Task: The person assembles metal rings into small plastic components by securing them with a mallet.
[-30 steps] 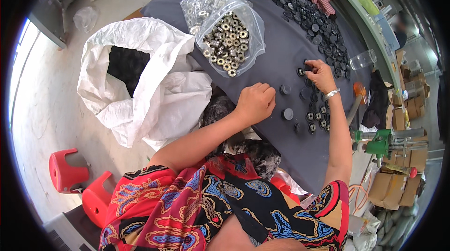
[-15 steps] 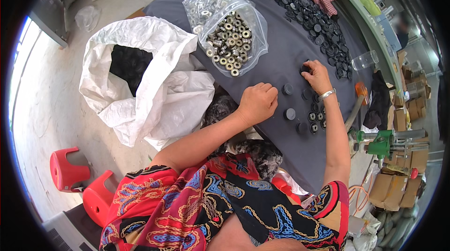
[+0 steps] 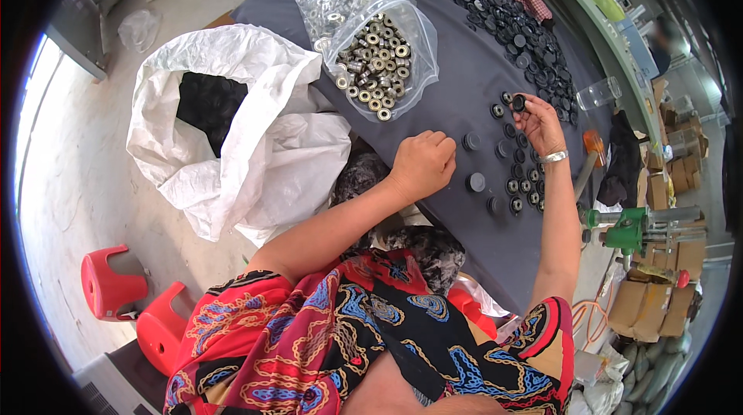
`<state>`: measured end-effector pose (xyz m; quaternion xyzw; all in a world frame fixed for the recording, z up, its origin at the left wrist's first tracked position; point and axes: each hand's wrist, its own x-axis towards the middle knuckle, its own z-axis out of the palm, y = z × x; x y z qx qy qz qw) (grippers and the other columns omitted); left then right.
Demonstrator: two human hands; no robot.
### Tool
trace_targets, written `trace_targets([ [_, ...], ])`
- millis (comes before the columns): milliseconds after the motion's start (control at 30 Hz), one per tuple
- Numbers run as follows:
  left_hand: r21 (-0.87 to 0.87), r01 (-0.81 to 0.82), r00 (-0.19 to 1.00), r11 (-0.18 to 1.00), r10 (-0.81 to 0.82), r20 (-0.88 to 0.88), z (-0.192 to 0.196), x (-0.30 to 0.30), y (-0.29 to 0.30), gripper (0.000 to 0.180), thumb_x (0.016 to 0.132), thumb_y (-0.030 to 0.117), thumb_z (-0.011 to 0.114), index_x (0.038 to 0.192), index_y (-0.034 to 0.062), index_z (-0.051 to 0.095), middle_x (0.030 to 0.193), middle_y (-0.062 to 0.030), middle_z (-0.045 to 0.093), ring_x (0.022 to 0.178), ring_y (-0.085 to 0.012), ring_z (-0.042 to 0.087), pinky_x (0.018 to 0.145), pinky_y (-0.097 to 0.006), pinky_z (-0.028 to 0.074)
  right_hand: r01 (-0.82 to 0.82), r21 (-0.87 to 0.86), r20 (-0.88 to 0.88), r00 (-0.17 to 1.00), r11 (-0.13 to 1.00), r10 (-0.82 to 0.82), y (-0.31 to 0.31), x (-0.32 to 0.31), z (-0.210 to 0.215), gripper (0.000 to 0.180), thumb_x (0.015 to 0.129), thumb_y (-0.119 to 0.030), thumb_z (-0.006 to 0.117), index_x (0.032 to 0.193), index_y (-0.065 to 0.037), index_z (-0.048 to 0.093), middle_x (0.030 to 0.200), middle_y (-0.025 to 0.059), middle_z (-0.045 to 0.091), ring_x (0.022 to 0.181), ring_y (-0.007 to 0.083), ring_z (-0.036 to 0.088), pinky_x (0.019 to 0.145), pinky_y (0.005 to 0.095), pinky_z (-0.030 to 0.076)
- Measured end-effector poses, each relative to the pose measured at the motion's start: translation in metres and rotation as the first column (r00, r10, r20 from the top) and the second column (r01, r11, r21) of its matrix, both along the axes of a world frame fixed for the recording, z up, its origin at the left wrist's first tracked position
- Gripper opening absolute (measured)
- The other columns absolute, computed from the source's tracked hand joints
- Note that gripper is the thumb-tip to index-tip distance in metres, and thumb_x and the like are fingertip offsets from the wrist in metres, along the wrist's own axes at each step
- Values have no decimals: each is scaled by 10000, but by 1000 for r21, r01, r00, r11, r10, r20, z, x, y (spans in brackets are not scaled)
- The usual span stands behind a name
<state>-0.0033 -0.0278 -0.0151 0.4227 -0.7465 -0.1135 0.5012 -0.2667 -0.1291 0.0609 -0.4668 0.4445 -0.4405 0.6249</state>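
Observation:
My right hand (image 3: pixel 542 127), with a silver bracelet at its wrist, pinches a black round cap (image 3: pixel 519 104) between thumb and fingers above the grey cloth. My left hand (image 3: pixel 423 161) is curled closed over the table edge; whatever its fingers may hold is hidden. Between the hands stand several loose black caps, among them a flat-topped cap (image 3: pixel 475 182). Nearer my right wrist sits a cluster of black caps with metal bearings set in them, such as the bearing-filled cap (image 3: pixel 516 204). Another filled cap (image 3: pixel 497 111) lies just left of my right fingertips.
A clear plastic bag (image 3: pixel 422 66) of metal bearings lies open ahead. Beyond my right hand spreads a pile of black caps (image 3: pixel 534 51), with a clear jar (image 3: pixel 598 94) beside it. A white sack (image 3: pixel 294 144) of black pieces stands left. A green machine (image 3: pixel 625 231) is at right.
My right hand has moved slightly right and turned, lifting a black cap and uncovering filled caps on the cloth. My left hand stays closed in nearly the same place.

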Motion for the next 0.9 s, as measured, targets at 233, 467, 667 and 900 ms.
trace_targets([
  [233, 0, 7, 1000, 1000, -7, 6, 1, -1, 0, 102, 720, 71, 640, 713, 60, 538, 672, -62, 530, 649, -267, 579, 541, -386, 473, 16, -245, -568, 808, 969, -157, -3, 8, -15, 281, 810, -63, 661, 1069, 40, 629, 898, 85, 652, 666, 141, 605, 581, 261, 500],
  [467, 3, 2, 1000, 1000, -2, -5, 1, -2, -1, 99, 719, 69, 641, 715, 63, 542, 665, -62, 527, 643, -266, 577, 538, -386, 470, -305, -349, -919, 297, 886, -260, -5, 25, -19, 324, 723, -100, 711, 1025, 2, 653, 927, 153, 625, 822, 289, 620, 767, 365, 498],
  [667, 13, 18, 1000, 1000, -18, -3, 3, 0, 1, 94, 719, 65, 643, 718, 62, 549, 662, -64, 524, 636, -264, 572, 537, -389, 461, -360, -359, -932, 180, 861, -313, -10, 33, -18, 305, 720, -98, 705, 1004, -1, 657, 952, 180, 625, 927, 358, 605, 836, 410, 482],
  [900, 1, 12, 1000, 1000, -12, -2, 4, -3, -1, 88, 724, 55, 640, 722, 57, 553, 655, -76, 521, 626, -275, 566, 536, -390, 456, -372, -382, -924, 167, 846, -344, -4, 43, -22, 294, 734, -139, 719, 993, -7, 669, 966, 183, 627, 934, 353, 605, 838, 405, 484],
])
